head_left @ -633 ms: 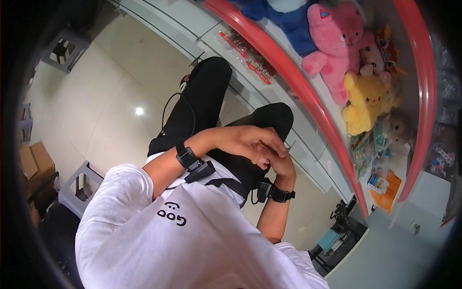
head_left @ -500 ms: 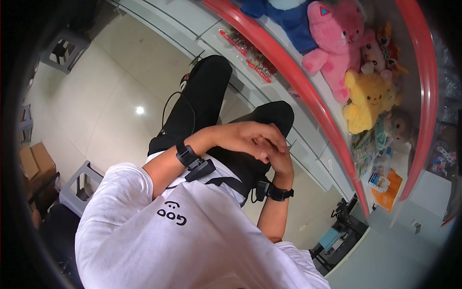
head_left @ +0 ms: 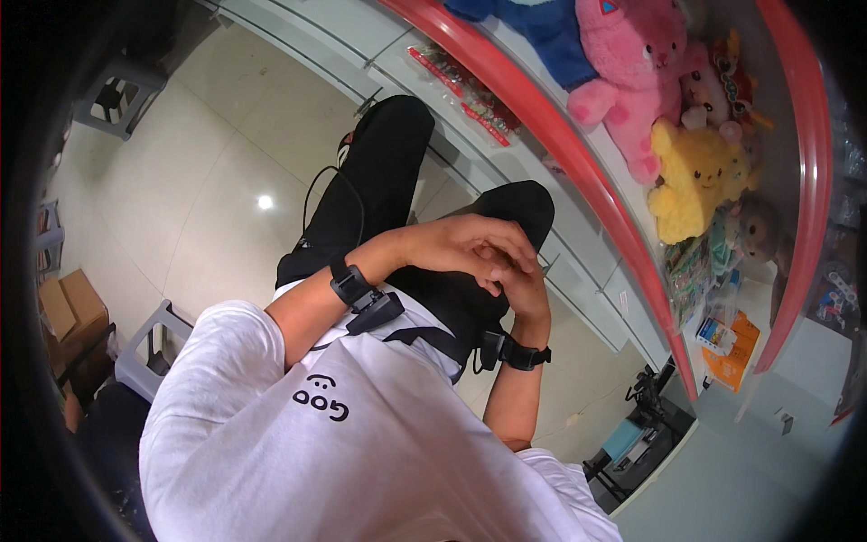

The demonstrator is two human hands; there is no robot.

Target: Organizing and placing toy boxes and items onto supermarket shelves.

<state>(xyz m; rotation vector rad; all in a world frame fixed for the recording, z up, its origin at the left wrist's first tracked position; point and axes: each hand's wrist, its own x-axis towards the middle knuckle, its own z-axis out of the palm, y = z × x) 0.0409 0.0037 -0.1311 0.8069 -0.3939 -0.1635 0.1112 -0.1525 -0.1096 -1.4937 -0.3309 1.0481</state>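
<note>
Both hands rest together over my dark-trousered lap. My left hand (head_left: 456, 244) lies uppermost, its fingers curled loosely over my right hand (head_left: 524, 289), whose fingers are mostly hidden beneath it. I see no object between them. Each wrist carries a black strapped device (head_left: 366, 298). A thin black cable loops along my left leg (head_left: 379, 154).
Right: a red-edged display (head_left: 596, 199) with pink (head_left: 623, 108) and yellow (head_left: 695, 181) plush toys, packets and an orange package (head_left: 731, 352). Left: grey stools (head_left: 149, 339), cardboard boxes (head_left: 77, 307), tiled floor (head_left: 190, 199). Dark equipment (head_left: 641, 415) stands at lower right.
The view has shifted slightly, so my hands, knees and the display sit a little higher in the picture. My hands stay joined with little visible movement.
</note>
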